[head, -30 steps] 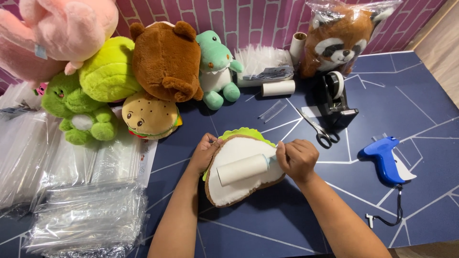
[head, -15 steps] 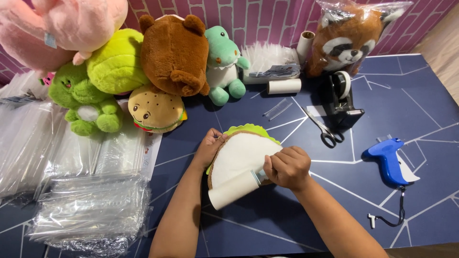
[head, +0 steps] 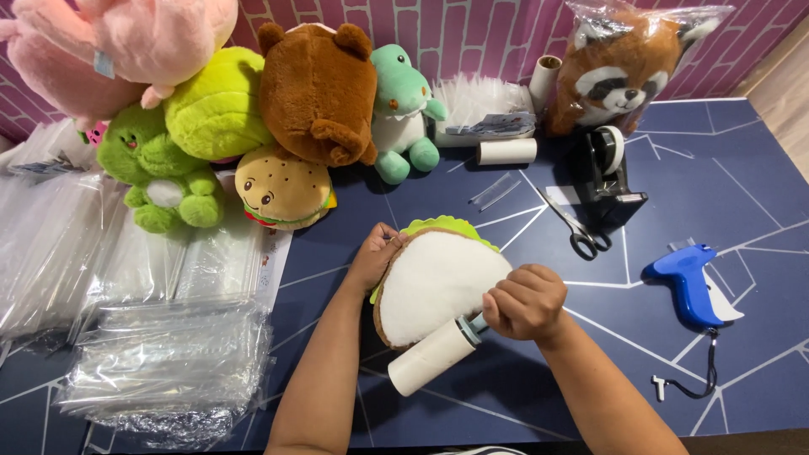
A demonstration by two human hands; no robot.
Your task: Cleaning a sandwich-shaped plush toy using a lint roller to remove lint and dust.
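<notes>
A taco-shaped plush (head: 438, 278) with a white face, tan rim and green frill lies flat on the dark blue table (head: 742, 168). My left hand (head: 377, 254) grips its upper left edge. My right hand (head: 524, 302) is closed around the handle of a white lint roller (head: 434, 356), whose roll rests at the plush's lower edge, angled down to the left.
Plush toys stand at the back: pink (head: 109, 46), green frog (head: 160, 173), brown bear (head: 318, 88), burger (head: 282, 187), teal dinosaur (head: 403, 109), bagged raccoon (head: 624, 72). Clear bags (head: 160, 362) pile at left. Scissors (head: 577, 227), tape dispenser (head: 611, 173), blue tagging gun (head: 687, 282), spare roll (head: 506, 152) lie right.
The lint roller has swept from across the middle of the plush down to its lower edge. My left hand has kept its hold on the plush's upper left edge.
</notes>
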